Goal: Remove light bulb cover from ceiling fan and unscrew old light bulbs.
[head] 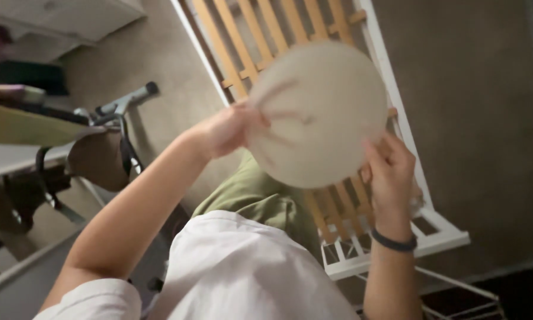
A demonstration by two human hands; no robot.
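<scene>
round cream cushion (317, 112) gripped at opposite edges by left hand (228, 130) and right hand (391, 172).

Head view under dim, warm indoor light, soft and without glare. Motion blur smeared the whole frame, heaviest on the round pale disc (318, 112) and the two hands holding it. The white shirt (248, 272) was the brightest area. Deep shadow filled the lower right corner and the left edge, where detail was lost.
</scene>
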